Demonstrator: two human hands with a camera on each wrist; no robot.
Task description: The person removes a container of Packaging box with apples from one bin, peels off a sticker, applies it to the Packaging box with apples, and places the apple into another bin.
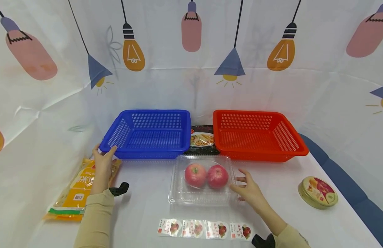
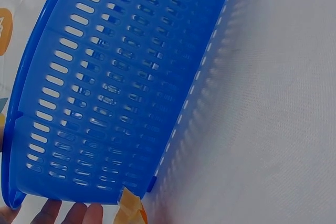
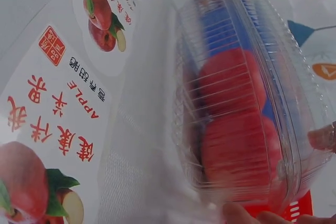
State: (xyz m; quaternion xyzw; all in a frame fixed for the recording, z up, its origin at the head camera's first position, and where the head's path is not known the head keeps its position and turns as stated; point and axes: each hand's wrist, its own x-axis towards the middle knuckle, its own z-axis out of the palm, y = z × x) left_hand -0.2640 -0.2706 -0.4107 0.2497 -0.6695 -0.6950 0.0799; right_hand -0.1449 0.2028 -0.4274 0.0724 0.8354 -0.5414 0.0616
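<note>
At the left front corner of the blue plastic basket (image 1: 149, 153), my left hand (image 1: 103, 161) grips the rim. Its fingertips (image 2: 79, 213) show under the edge in the left wrist view. A clear plastic box (image 1: 179, 194) with two red apples (image 1: 195, 175) inside lies in front of the baskets, its lid over them. My right hand (image 1: 248, 189) holds the box by its right side, with the thumb (image 3: 321, 138) on the upper part and the other fingers lower, partly cut off in the right wrist view. A strip of apple stickers (image 1: 205, 229) lies nearest me.
A red basket (image 1: 250, 155) stands at the back right. Between the baskets lies a black food packet (image 1: 202, 140). A yellow bag (image 1: 76, 187) lies beside my left forearm; a round tin (image 1: 318, 193) is near the right table edge. A printed curtain (image 1: 166, 89) hangs behind.
</note>
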